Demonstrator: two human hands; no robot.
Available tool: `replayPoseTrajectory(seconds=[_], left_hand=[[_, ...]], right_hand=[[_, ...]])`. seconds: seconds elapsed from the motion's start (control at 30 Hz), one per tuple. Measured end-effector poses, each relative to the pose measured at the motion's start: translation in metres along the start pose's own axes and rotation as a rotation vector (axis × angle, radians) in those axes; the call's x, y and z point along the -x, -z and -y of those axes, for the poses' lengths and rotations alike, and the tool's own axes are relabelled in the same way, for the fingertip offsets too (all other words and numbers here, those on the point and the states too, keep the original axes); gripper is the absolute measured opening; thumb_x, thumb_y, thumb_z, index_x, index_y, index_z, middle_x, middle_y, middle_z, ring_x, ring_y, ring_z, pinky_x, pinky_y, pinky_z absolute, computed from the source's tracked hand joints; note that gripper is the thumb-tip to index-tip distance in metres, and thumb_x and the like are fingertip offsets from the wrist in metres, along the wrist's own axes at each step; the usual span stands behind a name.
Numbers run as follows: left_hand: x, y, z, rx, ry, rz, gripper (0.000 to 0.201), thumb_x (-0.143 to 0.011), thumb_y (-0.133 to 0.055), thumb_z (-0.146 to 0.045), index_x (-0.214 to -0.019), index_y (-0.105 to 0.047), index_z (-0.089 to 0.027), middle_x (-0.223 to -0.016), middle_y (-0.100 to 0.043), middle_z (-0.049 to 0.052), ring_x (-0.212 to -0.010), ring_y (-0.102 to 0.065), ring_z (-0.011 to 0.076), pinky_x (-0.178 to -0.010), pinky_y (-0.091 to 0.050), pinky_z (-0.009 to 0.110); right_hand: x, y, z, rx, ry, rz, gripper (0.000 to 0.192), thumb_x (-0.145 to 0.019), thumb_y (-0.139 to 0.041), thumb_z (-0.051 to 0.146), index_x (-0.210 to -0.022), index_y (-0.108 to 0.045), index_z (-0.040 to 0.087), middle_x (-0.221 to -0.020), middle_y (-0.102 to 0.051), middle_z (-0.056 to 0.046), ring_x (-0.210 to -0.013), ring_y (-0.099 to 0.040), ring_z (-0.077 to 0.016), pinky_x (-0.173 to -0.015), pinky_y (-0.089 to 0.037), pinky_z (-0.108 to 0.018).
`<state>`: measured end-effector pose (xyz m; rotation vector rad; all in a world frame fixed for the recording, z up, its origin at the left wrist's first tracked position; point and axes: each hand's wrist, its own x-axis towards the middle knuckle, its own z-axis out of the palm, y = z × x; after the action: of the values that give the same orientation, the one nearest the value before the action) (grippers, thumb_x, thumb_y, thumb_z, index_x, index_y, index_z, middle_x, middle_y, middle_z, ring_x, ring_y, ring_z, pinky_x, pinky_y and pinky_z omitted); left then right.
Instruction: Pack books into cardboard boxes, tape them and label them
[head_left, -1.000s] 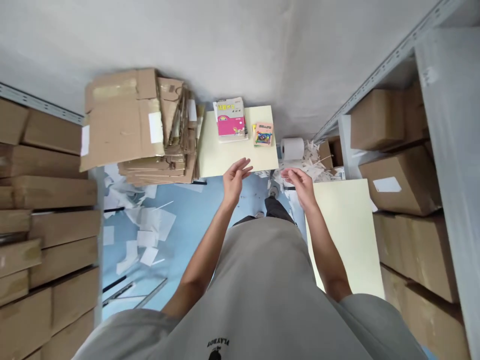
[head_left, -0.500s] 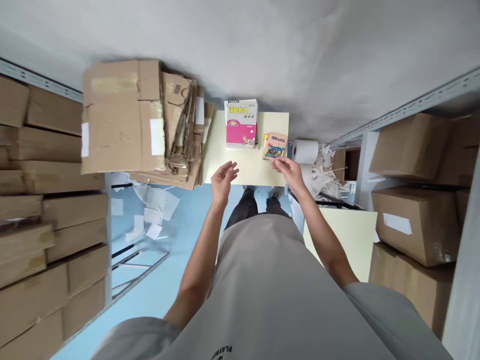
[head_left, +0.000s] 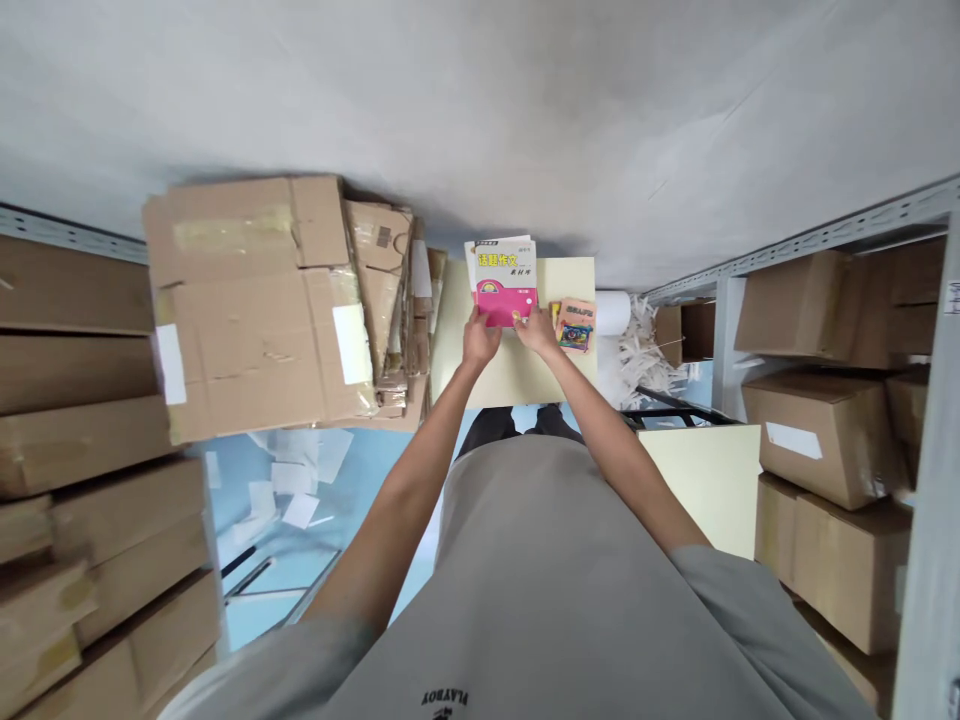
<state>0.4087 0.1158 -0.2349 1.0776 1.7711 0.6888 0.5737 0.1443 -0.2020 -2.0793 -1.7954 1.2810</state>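
Observation:
A book (head_left: pixel 505 284) with a grey-white and pink cover and yellow Chinese characters lies on top of other books at the back of the pale yellow table (head_left: pixel 514 378). My left hand (head_left: pixel 481 342) grips its lower left corner, thumb on the cover. At the lower right corner my right hand (head_left: pixel 536 332) holds it the same way. The fingers beneath are hidden, and I cannot tell whether the book is lifted. Just right of my right hand lies a smaller book (head_left: pixel 577 323) with an orange-pink cover, overlapping a yellow one.
Flattened cardboard boxes (head_left: pixel 262 330) lean in a large pile left of the table. A white roll (head_left: pixel 613 312) and shredded paper (head_left: pixel 649 350) are to the right. Shelves of cartons (head_left: pixel 825 420) flank both sides. Papers (head_left: pixel 300 510) lie on the blue floor.
Both my hands have moved forward from above the table's front edge and taken hold of the pink and grey-white book's lower corners. My view has shifted slightly.

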Motion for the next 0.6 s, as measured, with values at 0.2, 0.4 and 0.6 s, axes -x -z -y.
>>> replayPoseTrajectory(seconds=[0.2,0.4,0.6], left_hand=[[-0.002,0.000,-0.008,0.004,0.112,0.024,0.065,-0.089,-0.077,-0.011,-0.154,-0.069,-0.011,-0.164,-0.072,0.027,-0.160,-0.066,0.0422,-0.138,-0.049,0.053],[-0.007,0.004,-0.021,0.085,0.203,-0.034,0.068,-0.089,-0.086,-0.015,-0.155,-0.071,-0.013,-0.161,-0.071,0.028,-0.146,-0.074,0.0429,-0.131,-0.056,0.055],[-0.006,0.019,-0.032,0.260,0.158,0.023,0.032,-0.095,-0.084,-0.034,-0.119,-0.082,-0.014,-0.117,-0.087,0.017,-0.115,-0.082,0.0345,-0.111,-0.064,0.045]], right_hand=[[0.002,-0.007,0.007,0.080,-0.176,-0.068,0.048,-0.113,-0.065,0.034,-0.153,-0.068,0.007,-0.156,-0.075,-0.029,-0.161,-0.062,-0.0425,-0.139,-0.046,-0.053],[0.000,-0.006,-0.008,-0.108,-0.188,-0.110,0.030,-0.103,-0.073,0.037,-0.122,-0.083,0.016,-0.128,-0.086,-0.020,-0.142,-0.074,-0.0392,-0.131,-0.055,-0.052],[0.006,-0.007,-0.016,-0.292,-0.215,-0.091,0.038,-0.097,-0.080,0.052,-0.114,-0.087,0.018,-0.110,-0.090,-0.014,-0.117,-0.085,-0.0342,-0.114,-0.065,-0.048]])
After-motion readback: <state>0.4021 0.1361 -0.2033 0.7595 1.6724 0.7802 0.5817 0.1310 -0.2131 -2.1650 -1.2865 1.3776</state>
